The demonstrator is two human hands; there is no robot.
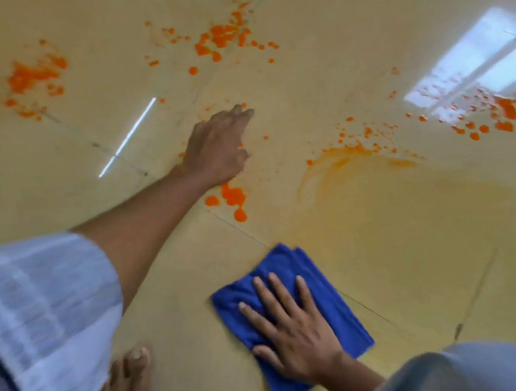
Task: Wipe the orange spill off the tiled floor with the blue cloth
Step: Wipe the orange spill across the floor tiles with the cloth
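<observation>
Only a small part was wiped: the blue cloth (293,318) was pressed flat by the right hand (295,333), fingers straight, nothing gripped; the left hand (214,149) was propped open; many orange spill (222,38) spots were left

The right hand (294,327) lies flat on the blue cloth (291,261), fingers straight and spread. Beyond the cloth, the left hand (217,148) reaches forward on an outstretched arm, fingers extended, palm down.
</observation>
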